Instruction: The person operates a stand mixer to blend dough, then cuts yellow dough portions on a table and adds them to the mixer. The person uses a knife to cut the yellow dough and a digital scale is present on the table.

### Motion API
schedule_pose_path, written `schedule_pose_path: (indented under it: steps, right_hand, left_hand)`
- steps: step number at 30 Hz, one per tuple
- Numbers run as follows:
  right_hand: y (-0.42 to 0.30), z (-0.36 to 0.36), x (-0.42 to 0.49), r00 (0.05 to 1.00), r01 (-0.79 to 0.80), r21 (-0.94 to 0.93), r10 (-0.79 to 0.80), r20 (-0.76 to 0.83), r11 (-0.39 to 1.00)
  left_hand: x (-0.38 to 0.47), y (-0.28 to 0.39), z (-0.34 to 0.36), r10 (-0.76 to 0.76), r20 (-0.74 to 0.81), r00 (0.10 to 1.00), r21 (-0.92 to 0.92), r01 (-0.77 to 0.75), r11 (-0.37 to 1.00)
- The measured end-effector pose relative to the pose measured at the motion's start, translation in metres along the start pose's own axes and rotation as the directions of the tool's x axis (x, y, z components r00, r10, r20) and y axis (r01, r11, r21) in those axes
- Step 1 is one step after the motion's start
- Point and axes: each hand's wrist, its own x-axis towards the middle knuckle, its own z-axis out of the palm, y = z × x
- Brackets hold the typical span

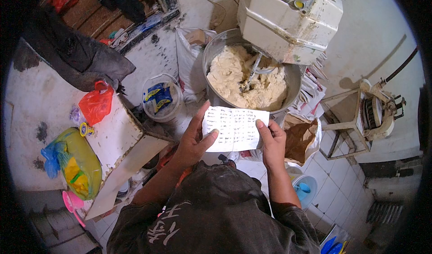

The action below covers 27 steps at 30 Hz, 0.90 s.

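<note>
A creased sheet of white paper (233,131) with handwritten lines is stretched between my two hands. My left hand (194,136) pinches its left edge, thumb on top. The right edge is gripped by my right hand (272,136), its thumb pressed on the written side. Just beyond the paper stands a large metal mixing bowl (221,97) under a spiral dough mixer's head (287,21). Pale, lumpy dough (229,67) fills much of the bowl, around a metal mixing hook (253,70). The paper overlaps the bowl's near rim in my view.
At left, a worn table (111,132) holds a red plastic bag (98,104) and a yellowish filled bag (79,166). A white bucket (162,114) with blue packets stands beyond it. To the right are an open paper sack (300,136), a metal-framed machine (368,115) and a bucket (312,186) with a blue scoop.
</note>
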Motion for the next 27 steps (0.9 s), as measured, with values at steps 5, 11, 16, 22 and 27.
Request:
schedule_pose_path:
  steps: [5, 11, 16, 22, 27]
  right_hand:
    - [0.003, 0.003, 0.002, 0.998, 0.068, 0.01, -0.068, -0.019, 0.998]
    - [0.005, 0.0, 0.001, 1.0, -0.01, 0.005, 0.01, 0.008, 1.0]
    - [0.005, 0.005, 0.001, 0.996, 0.079, -0.059, -0.076, 0.039, 0.995]
    - [0.015, -0.02, 0.012, 0.997, 0.071, 0.031, -0.071, 0.0, 0.997]
    - [0.006, -0.035, 0.016, 0.985, 0.157, -0.103, -0.163, -0.05, 0.982]
  left_hand:
    - [-0.001, 0.004, 0.0, -0.093, -0.022, 0.995, -0.141, 0.089, 0.986]
    - [-0.004, -0.007, -0.001, -0.276, -0.034, 0.961, -0.176, 0.266, 0.948]
    - [-0.005, -0.004, 0.005, -0.497, -0.014, 0.868, -0.386, 0.454, 0.803]
    - [-0.004, -0.015, -0.001, -0.45, -0.041, 0.892, -0.428, 0.392, 0.815]
    - [-0.004, -0.017, -0.006, -0.504, -0.077, 0.86, -0.463, 0.417, 0.783]
